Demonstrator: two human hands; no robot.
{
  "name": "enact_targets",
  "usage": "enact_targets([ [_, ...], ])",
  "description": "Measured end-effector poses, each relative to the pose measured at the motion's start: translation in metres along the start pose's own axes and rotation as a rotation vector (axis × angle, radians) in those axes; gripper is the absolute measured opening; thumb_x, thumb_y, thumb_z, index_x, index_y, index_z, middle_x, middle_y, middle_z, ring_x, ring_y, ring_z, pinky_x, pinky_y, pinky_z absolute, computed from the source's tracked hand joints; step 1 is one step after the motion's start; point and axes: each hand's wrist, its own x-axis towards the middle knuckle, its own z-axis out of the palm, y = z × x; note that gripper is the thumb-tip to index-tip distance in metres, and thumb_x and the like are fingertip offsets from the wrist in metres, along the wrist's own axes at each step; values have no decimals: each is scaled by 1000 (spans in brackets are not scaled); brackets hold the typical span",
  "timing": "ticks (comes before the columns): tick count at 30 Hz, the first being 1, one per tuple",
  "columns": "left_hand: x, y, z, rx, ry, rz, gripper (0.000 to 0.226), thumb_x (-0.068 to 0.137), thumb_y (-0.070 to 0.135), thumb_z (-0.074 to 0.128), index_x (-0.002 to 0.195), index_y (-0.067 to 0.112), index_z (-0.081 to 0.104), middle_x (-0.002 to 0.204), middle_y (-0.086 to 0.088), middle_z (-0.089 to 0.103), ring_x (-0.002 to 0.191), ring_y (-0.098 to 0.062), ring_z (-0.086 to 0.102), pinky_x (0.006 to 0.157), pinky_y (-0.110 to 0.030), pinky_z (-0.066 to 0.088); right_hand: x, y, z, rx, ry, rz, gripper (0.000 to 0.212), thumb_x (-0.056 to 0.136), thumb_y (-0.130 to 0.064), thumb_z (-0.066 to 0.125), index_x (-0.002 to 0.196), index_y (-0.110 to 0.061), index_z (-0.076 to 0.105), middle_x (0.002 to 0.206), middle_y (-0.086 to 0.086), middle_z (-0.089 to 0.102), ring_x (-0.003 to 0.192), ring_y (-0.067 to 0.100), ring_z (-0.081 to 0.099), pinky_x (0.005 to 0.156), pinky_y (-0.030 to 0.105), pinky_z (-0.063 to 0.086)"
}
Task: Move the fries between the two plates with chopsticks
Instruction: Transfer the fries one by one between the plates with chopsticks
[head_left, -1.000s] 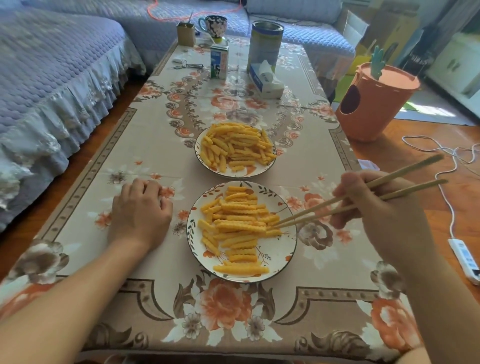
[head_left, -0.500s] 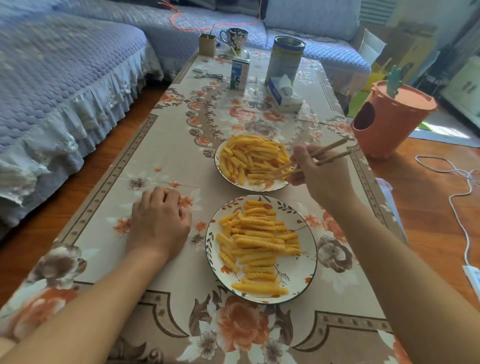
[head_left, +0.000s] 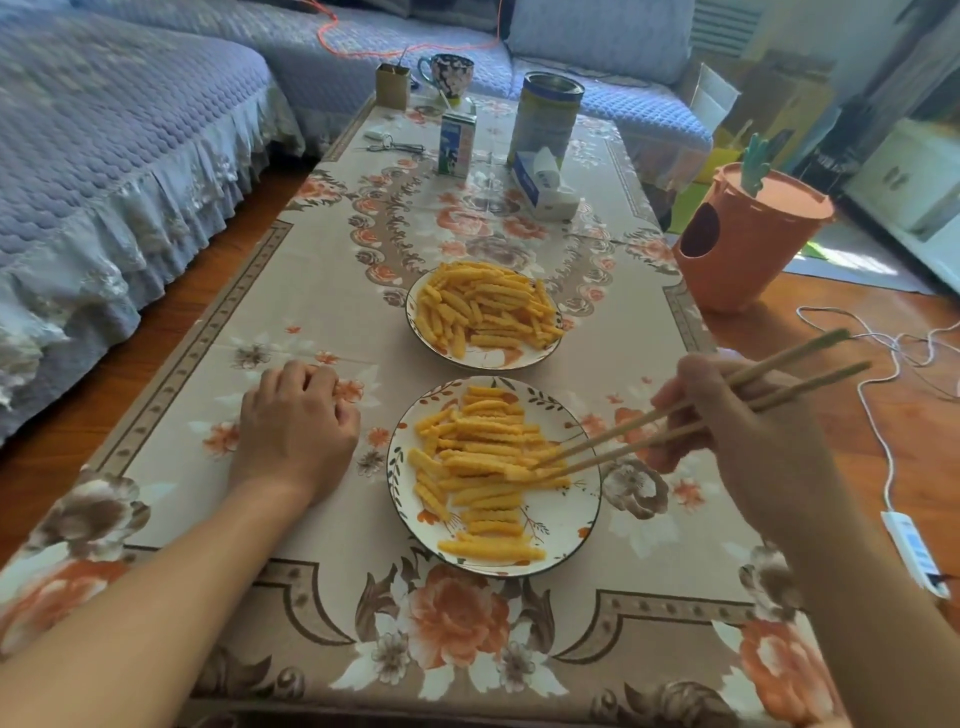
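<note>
Fries near plate: crinkle fries (head_left: 483, 457) spread over near plate (head_left: 566, 525), most lying crosswise, long axes left-right to me; a few on the left side tilt diagonal.
Chopsticks: chopsticks (head_left: 649, 421) come in from my right, tips down on the right-centre of the pile, touching a fry about where the sticks converge.
Right hand: my right hand (head_left: 748, 436) just off the plate's right rim, fingers wrapped tight round the sticks; sticks split at the hand end, nearly meeting at the tips. Can't tell if a fry is pinched yet or only touched.
Key relation: target fry lies left and slightly toward me from my right fingers, its length roughly in line with the sticks rather than across them. My guess: the pinch needs a slight twist to cross it.
Left hand: my left hand (head_left: 296, 431) flat on tablecloth (head_left: 322, 291), fingers curled in loosely, holding nothing, just beside the near plate's left rim. Right is the working hand.
Far plate: far plate (head_left: 485, 356) directly beyond the near one, rims near but apart, heaped with fries (head_left: 488, 306). Carry path is straight away from me.
</note>
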Motion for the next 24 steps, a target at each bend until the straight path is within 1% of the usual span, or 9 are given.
enact_targets([
  [3, 0, 1, 0, -1, -2, -8, 29, 92, 28, 52, 114, 12, 62, 115, -15, 58, 106, -33, 49, 91, -48, 43, -22, 18, -5, -92, 9, 27, 34, 93, -29, 59, 78, 0, 69, 55, 16, 66, 44, 29, 65, 44, 30, 55],
  [5, 0, 1, 0, 4, -3, -6, 29, 92, 28, 52, 114, 11, 62, 115, -15, 58, 106, -34, 49, 91, -48, 44, -27, 26, -4, -148, 23, 6, 27, 94, -25, 63, 77, -5, 70, 56, 13, 68, 46, 28, 67, 46, 31, 56],
  [9, -1, 1, 1, 0, 9, -13, 25, 92, 26, 54, 111, 11, 62, 113, -17, 58, 106, -35, 48, 90, -48, 42, -31, 23, -4, -168, 52, -59, 24, 89, -32, 66, 75, -13, 70, 55, 10, 68, 45, 26, 67, 47, 32, 57],
  [12, -1, 2, 1, 3, 12, -12, 24, 92, 25, 55, 110, 11, 61, 113, -17, 58, 106, -36, 48, 89, -48, 42, -32, 16, -8, -90, 75, -60, 25, 86, -30, 64, 71, -11, 69, 53, 12, 66, 42, 24, 64, 45, 28, 54],
  [14, 0, 2, 1, 5, 7, -10, 24, 92, 26, 54, 110, 11, 61, 113, -16, 58, 106, -35, 48, 90, -48, 42, -32, 15, -12, -76, 90, -70, 24, 88, -26, 62, 75, -7, 69, 53, 11, 65, 41, 23, 63, 45, 26, 55],
  [16, 0, 1, 1, 6, 7, -6, 24, 93, 26, 54, 110, 11, 60, 112, -15, 58, 105, -34, 47, 89, -48, 42, -29, 16, -16, -62, 128, -78, 27, 92, -25, 59, 79, -3, 68, 52, 9, 65, 41, 24, 63, 45, 28, 55],
  [18, -1, 1, 2, -1, 16, -4, 22, 92, 25, 55, 109, 11, 61, 110, -16, 58, 104, -34, 47, 88, -48, 41, -19, 17, -16, -54, 161, -89, 29, 97, -23, 57, 82, 0, 67, 55, 10, 66, 44, 25, 65, 47, 29, 57],
  [21, 0, 0, 2, 2, 21, 2, 23, 91, 26, 53, 107, 11, 61, 109, -15, 58, 102, -34, 48, 86, -48, 42, 14, 19, -5, 10, 160, -77, 30, 100, -25, 55, 88, -1, 69, 65, 15, 67, 52, 27, 70, 53, 31, 60],
  [24, 0, 0, 2, 15, 12, 2, 22, 91, 26, 53, 107, 12, 61, 107, -14, 58, 101, -32, 48, 84, -47, 42, 59, 28, 10, -11, 140, -72, 29, 104, -25, 56, 89, -7, 72, 66, 6, 69, 58, 27, 73, 59, 37, 64],
])
